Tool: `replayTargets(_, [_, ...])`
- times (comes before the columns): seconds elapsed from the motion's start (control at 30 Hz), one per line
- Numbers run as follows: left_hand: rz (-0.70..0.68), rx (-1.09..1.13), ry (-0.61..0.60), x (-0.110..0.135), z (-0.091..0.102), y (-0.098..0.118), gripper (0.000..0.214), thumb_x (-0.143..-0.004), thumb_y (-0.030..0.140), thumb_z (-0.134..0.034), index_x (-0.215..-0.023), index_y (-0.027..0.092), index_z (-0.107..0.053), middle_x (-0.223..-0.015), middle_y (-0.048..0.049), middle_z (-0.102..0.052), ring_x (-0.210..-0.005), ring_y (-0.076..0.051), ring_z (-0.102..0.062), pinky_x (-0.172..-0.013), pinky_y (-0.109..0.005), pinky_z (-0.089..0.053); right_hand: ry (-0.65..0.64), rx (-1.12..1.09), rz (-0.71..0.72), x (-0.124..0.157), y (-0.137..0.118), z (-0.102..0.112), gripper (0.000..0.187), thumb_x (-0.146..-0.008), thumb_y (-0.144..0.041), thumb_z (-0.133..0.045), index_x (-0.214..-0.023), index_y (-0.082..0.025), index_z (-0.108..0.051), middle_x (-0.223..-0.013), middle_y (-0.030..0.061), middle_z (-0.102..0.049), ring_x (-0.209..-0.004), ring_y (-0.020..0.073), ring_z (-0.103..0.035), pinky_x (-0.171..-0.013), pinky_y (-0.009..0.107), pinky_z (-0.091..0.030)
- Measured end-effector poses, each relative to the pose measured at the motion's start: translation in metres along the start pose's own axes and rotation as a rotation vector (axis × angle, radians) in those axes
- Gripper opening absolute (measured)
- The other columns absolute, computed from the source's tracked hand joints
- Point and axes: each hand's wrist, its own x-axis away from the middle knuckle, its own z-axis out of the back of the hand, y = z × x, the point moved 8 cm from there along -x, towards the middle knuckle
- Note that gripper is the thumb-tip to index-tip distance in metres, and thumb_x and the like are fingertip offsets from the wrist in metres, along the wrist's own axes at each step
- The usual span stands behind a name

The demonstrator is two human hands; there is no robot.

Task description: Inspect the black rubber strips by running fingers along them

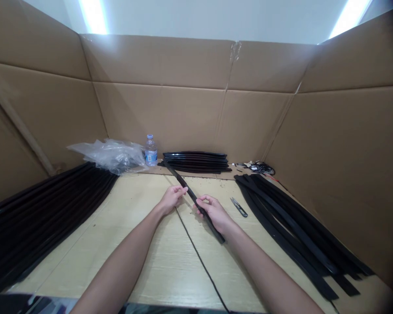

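Observation:
Both of my hands are closed on one long, narrow black strip (212,227) that slants over the middle of the pale table (144,244). Thumb and fingertips of my left hand (173,199) pinch its edge about halfway along. Nearer to me, my right hand (215,213) grips the strip between thumb and fingers. The far end reaches the pile of black strips at the back. A thin dark line (199,257) runs from below my left hand to the table's front edge; whether it is a cord or a seam I cannot tell.
Thread snips (239,207) lie right of my right hand. Flat black strips (281,218) spread along the right, with a dark tangle (262,168) behind. Dark strips (52,218) cover the left. A stack (196,161), bottle (151,152) and clear plastic (114,155) line the cardboard wall (163,109).

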Motion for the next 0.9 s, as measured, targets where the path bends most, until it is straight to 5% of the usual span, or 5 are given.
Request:
replayTargets(0.17, [0.024, 0.017, -0.040, 0.001, -0.002, -0.001, 0.041, -0.067, 0.051, -0.059, -0.071, 0.013, -0.044, -0.046, 0.0106, -0.020, -0.033, 0.003, -0.015, -0.037, -0.013, -0.006, -0.003, 0.046, -0.055, 0.002, 0.005, 0.000, 0.041, -0.062, -0.025, -0.076, -0.097, -0.013, -0.058, -0.067, 0.0007, -0.059, -0.048, 0.0076, -0.050, -0.044, 0.020, -0.041])
replayTargets(0.4, [0.044, 0.037, -0.094, 0.004, -0.008, -0.002, 0.042, -0.065, 0.047, -0.064, -0.067, 0.015, -0.036, -0.048, 0.0109, -0.019, -0.035, 0.003, -0.016, -0.036, -0.012, -0.007, -0.038, 0.070, -0.084, 0.005, 0.003, 0.001, 0.035, -0.055, -0.021, -0.080, -0.080, -0.013, -0.057, -0.068, -0.0005, -0.056, -0.054, 0.0079, -0.052, -0.048, 0.022, -0.049])
replayTargets(0.63, [0.062, 0.035, -0.123, 0.006, -0.014, -0.001, 0.038, -0.065, 0.042, -0.067, -0.081, 0.013, -0.049, -0.046, 0.0113, -0.020, -0.035, 0.004, -0.013, -0.037, -0.013, -0.004, -0.047, 0.039, -0.080, 0.009, 0.002, 0.000, 0.044, -0.047, -0.017, -0.083, -0.071, -0.014, -0.047, -0.065, -0.0022, -0.056, -0.053, 0.0094, -0.055, -0.049, 0.026, -0.052])
replayTargets(0.9, [0.051, 0.097, -0.120, 0.010, -0.022, 0.005, 0.040, -0.064, 0.038, -0.068, -0.090, 0.013, -0.051, -0.051, 0.0099, -0.029, -0.036, 0.005, -0.013, -0.037, -0.013, -0.002, -0.071, 0.059, -0.092, 0.010, 0.002, -0.002, 0.046, -0.052, -0.019, -0.080, -0.072, -0.017, -0.038, -0.059, 0.0011, -0.062, -0.047, 0.0130, -0.059, -0.047, 0.025, -0.048])
